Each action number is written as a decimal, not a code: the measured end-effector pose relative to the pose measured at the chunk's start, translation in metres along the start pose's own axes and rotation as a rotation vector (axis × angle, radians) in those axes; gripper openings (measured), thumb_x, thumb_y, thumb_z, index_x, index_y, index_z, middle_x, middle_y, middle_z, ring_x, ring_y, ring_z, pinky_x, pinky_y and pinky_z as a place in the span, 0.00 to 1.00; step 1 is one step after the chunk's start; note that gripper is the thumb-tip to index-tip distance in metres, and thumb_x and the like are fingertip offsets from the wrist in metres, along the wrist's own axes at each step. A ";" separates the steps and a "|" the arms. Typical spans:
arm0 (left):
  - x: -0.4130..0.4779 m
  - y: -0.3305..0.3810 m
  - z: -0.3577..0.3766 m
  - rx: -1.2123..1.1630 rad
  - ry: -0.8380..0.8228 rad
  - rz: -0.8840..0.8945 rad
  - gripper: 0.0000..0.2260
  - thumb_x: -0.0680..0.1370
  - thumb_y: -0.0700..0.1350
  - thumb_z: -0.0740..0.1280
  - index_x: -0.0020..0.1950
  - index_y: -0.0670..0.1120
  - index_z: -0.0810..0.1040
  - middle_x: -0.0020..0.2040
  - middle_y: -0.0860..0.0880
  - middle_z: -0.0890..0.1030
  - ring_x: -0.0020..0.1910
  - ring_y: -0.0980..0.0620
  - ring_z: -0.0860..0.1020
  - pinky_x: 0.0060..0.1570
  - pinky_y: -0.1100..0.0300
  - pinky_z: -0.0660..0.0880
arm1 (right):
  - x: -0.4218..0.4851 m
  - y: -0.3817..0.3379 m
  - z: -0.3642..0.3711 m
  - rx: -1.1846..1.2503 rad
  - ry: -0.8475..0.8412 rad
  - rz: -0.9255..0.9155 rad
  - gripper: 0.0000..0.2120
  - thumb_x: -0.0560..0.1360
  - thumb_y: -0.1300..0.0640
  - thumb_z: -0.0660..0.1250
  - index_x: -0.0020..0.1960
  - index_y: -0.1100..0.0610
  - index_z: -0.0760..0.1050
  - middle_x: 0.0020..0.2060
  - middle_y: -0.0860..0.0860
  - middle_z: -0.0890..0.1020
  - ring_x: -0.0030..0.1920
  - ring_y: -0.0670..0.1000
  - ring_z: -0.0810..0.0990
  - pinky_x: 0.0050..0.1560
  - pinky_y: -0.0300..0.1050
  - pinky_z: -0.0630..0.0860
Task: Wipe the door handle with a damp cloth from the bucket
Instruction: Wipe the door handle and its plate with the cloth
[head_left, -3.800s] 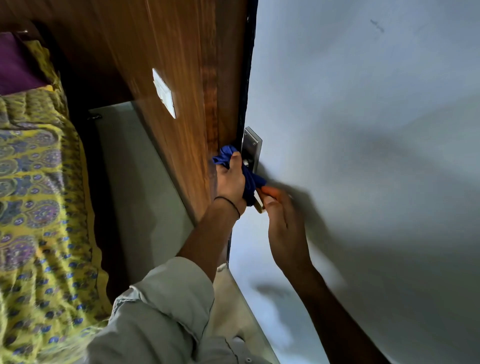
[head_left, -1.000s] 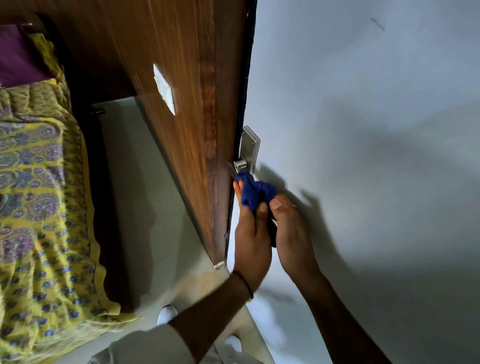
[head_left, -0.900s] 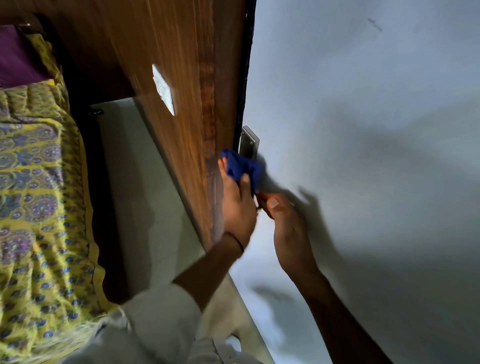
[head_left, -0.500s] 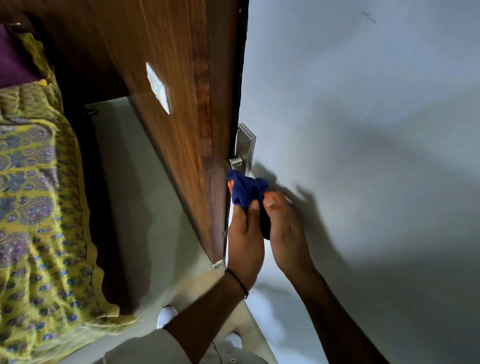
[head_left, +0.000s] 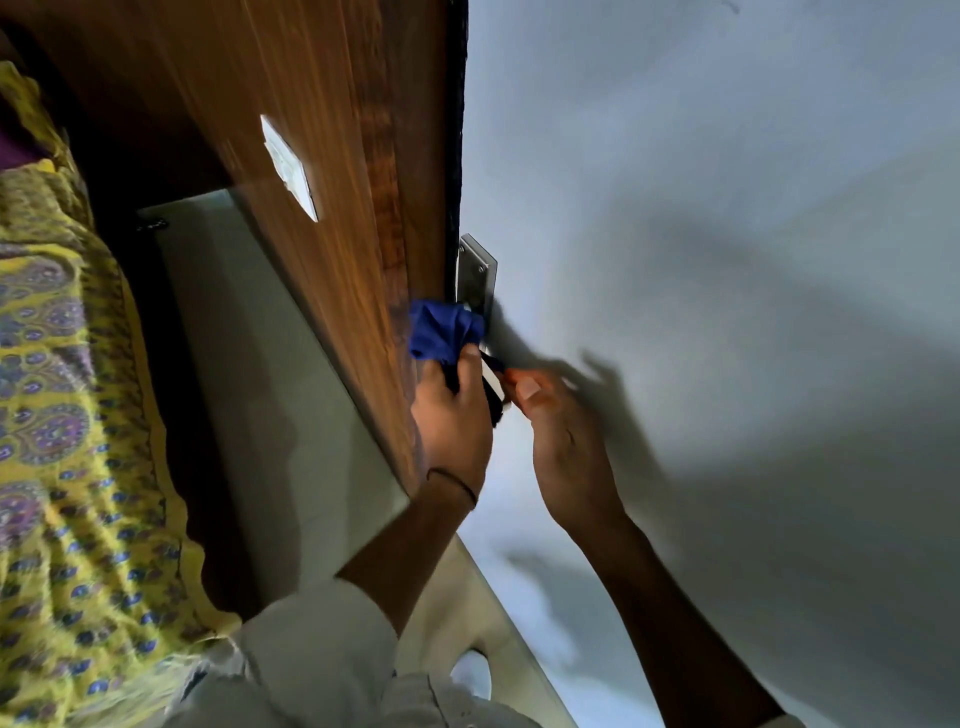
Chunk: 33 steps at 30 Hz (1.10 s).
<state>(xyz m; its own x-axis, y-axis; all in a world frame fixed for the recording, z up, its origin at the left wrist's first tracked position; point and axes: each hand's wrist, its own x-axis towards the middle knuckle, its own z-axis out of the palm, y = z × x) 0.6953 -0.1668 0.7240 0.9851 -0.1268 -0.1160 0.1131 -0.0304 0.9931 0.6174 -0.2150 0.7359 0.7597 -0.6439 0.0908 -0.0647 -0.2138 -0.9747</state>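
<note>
Crumpled blue cloth pressing against silver metal door handle, bunching below its backplate.

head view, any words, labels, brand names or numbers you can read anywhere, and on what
None can be read.
Metal handle plate: no marking shows.
Blue cloth in the left hand: plain.
White switch plate on the wooden panel: blurred, no print shows.
Yellow bedspread: pattern only.
</note>
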 end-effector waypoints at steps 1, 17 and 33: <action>-0.011 -0.004 -0.005 -0.027 -0.017 -0.026 0.13 0.78 0.50 0.65 0.34 0.50 0.70 0.27 0.54 0.71 0.29 0.52 0.70 0.33 0.58 0.71 | 0.001 -0.001 0.000 0.006 0.004 -0.004 0.22 0.74 0.43 0.56 0.52 0.57 0.80 0.46 0.50 0.85 0.51 0.51 0.81 0.57 0.54 0.77; -0.038 0.013 -0.086 -0.366 -0.491 -0.328 0.21 0.81 0.56 0.56 0.66 0.47 0.76 0.59 0.46 0.83 0.57 0.50 0.82 0.55 0.56 0.81 | -0.055 -0.013 0.025 -0.034 0.042 -0.004 0.20 0.81 0.53 0.60 0.73 0.45 0.67 0.64 0.30 0.75 0.65 0.32 0.72 0.59 0.26 0.69; 0.048 0.039 -0.114 0.031 -0.756 -0.011 0.11 0.82 0.48 0.61 0.58 0.48 0.81 0.52 0.59 0.85 0.53 0.64 0.81 0.58 0.65 0.74 | -0.057 -0.028 0.028 0.305 0.429 0.176 0.16 0.78 0.67 0.64 0.61 0.51 0.77 0.50 0.49 0.85 0.52 0.53 0.84 0.51 0.48 0.81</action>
<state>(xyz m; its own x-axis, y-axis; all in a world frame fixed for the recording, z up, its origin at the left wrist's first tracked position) 0.7621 -0.0615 0.7586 0.6260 -0.7712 -0.1158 0.1074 -0.0617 0.9923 0.5942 -0.1519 0.7522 0.4189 -0.9056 -0.0662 0.0717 0.1056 -0.9918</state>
